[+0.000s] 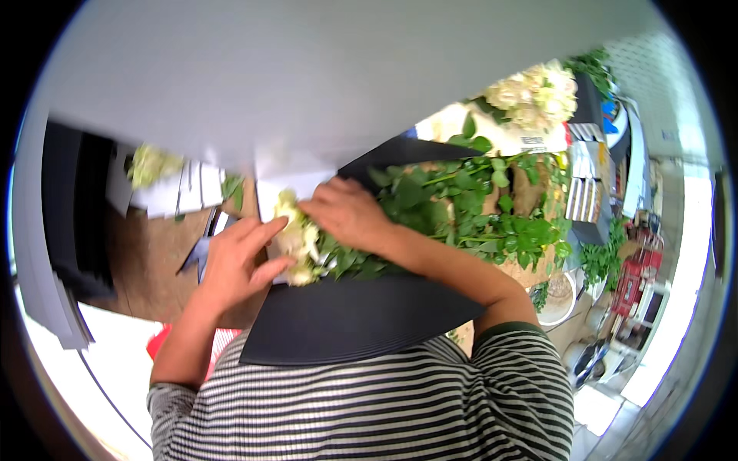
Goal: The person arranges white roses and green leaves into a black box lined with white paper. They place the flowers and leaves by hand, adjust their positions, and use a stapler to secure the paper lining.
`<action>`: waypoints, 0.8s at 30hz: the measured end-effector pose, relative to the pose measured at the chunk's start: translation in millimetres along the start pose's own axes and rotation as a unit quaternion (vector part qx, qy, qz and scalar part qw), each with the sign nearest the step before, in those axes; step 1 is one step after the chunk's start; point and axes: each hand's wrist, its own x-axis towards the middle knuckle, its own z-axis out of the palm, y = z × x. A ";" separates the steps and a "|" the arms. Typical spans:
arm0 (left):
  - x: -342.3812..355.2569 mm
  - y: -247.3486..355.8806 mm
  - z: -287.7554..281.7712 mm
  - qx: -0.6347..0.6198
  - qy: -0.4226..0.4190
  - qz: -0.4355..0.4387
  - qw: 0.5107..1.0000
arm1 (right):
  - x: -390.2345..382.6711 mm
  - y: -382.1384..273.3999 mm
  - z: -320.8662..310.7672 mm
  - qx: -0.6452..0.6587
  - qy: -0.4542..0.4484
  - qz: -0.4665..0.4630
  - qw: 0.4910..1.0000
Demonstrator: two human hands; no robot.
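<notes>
A bunch of pale cream-white roses lies in front of me, heads to the left and leafy stems running right. Black wrapping paper spreads beneath it toward my body, and a white sheet shows behind the blooms. My left hand is at the left side of the blooms, open, thumb and fingers apart, fingertips at the petals. From the right, my right hand reaches over the bunch. Its fingers look slightly bent but not closed, and they touch the upper edge of the blooms.
Green leafy stems cover the table's right part. More cream flowers lie at the back right, and another bloom at the left. A large blurred grey surface blocks the upper view. A white bucket stands at the right.
</notes>
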 end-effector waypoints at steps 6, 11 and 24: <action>42.1 35.6 14.6 0.196 0.039 0.120 0.972 | -6.7 7.0 -48.8 0.012 -0.050 0.004 0.999; 32.5 36.7 14.4 0.216 0.035 0.095 0.971 | 20.5 8.8 -241.2 0.342 -0.039 -0.145 0.928; 31.1 41.3 14.7 0.162 0.028 0.061 0.985 | 46.9 257.5 -382.9 -0.081 0.174 0.333 0.923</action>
